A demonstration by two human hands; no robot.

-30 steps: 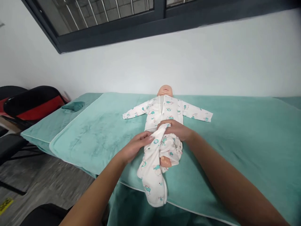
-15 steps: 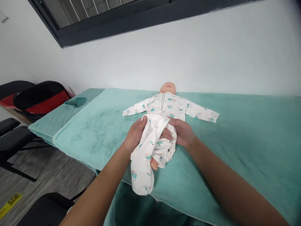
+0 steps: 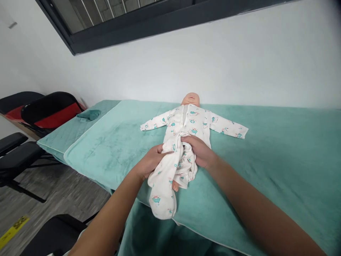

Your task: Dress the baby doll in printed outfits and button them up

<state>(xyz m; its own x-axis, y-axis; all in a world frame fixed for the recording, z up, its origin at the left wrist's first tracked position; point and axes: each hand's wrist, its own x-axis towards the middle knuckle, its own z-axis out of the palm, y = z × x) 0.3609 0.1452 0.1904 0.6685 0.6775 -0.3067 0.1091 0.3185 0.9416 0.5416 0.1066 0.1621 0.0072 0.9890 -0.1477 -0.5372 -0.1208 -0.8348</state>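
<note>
A baby doll lies on its back on the green bed cover, its head toward the wall. It wears a white printed baby top with the sleeves spread to both sides. Over its lower body are white baby pants in the same print; one leg hangs toward the bed's front edge, the other is bunched up. My left hand is closed on the left side of the pants. My right hand grips them near the waist. A bit of the doll's foot shows below the bunched leg.
The green bed cover runs along the white wall under a dark window frame. A folded green cloth lies at the bed's far left. Black and red chairs stand on the left, with a black seat near the front.
My left hand has slid down along the pants and my right hand has shifted left to the waist. The pants' upper part has dropped, baring more of the top's front.
</note>
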